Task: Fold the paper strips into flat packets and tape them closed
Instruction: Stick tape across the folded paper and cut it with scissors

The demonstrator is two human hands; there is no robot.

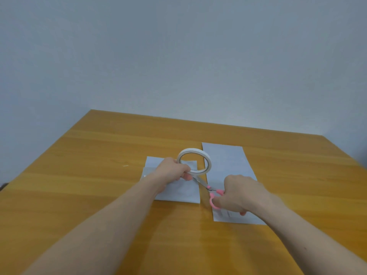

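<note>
White ring-shaped tape roll (194, 163) in left hand (172, 170) grip; right hand (239, 193) holds pink-handled scissors (208, 189) — over flat paper strips (228, 171).

Table (99, 195): carries both papers.
Folded paper (178, 195): left, just beside the long strip (226, 161).
Tape roll (195, 162): above the folded paper.
Scissors (210, 192): between the papers, before the roll.

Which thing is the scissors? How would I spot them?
Look at the wooden table, then at the two white paper strips lying side by side on it. In the gap between them, the right hand holds the scissors. They are the only pink thing; the tape roll above them is a white ring.
</note>
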